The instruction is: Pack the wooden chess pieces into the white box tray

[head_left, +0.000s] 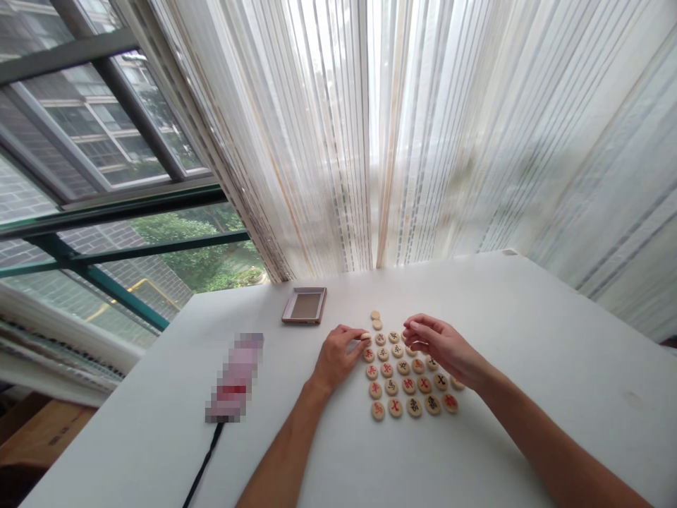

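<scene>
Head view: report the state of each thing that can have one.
Left hand, pinching a disc at its fingertips
Right hand, fingers bent over the rows, grip unclear
Character discs, lying face up in rows
Two far discs, no characters showing
Shallow box, open side up
Striped curtain, hanging drawn
Pinkish item, lying down, blurred out

The left hand [338,353] pinches a disc [366,336] beside rows of pieces [409,385] the right hand [443,347] partly hides.

Left hand [337,356], right hand [448,347] and forearms [288,441] are bare.
</scene>
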The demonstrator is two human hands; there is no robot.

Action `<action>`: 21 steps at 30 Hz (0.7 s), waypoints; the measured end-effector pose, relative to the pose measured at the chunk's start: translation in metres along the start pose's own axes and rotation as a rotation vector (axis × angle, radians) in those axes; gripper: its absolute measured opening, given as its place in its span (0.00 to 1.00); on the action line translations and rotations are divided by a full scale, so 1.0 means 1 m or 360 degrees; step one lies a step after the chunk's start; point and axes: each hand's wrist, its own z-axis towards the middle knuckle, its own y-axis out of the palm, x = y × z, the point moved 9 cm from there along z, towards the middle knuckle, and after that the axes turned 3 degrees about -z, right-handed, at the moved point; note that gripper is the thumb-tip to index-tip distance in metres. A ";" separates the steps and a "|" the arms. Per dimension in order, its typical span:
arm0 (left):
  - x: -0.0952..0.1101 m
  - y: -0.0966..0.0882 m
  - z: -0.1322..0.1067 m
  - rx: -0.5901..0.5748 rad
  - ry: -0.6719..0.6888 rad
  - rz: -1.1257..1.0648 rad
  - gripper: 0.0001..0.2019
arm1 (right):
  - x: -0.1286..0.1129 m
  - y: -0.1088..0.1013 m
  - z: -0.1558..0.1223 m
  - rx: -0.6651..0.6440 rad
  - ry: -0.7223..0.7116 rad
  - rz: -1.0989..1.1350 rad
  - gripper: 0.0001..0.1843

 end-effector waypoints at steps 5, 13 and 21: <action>0.000 -0.004 0.001 0.0047 -0.0003 -0.0006 0.09 | 0.001 0.001 0.002 0.0006 -0.0044 -0.0137 0.15; 0.021 0.014 -0.007 -0.0084 -0.0148 -0.0434 0.14 | -0.024 0.031 -0.016 0.0135 -0.0787 -0.1330 0.10; 0.030 0.020 -0.007 -0.0136 -0.0266 -0.0737 0.12 | -0.029 0.047 -0.027 0.0045 -0.0990 -0.1361 0.12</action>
